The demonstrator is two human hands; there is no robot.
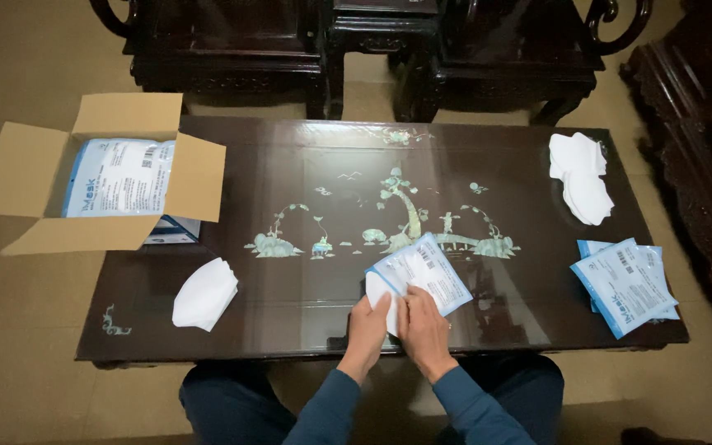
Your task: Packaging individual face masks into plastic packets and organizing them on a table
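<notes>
Both hands, left [367,323] and right [423,326], pinch a white mask [377,295] half inside a blue-edged pouch [422,275] at the near edge of the dark inlaid tabletop [306,165]. Carved dark chairs [356,49] stand beyond on tan floor [18,330], tops cut off; pouch printing is unreadable.

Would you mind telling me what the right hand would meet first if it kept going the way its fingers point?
The right hand points up and slightly left, already touching the pouch both hands hold. Beyond it lies only bare table with its inlay; the way looks free, though depth is uncertain.
</notes>
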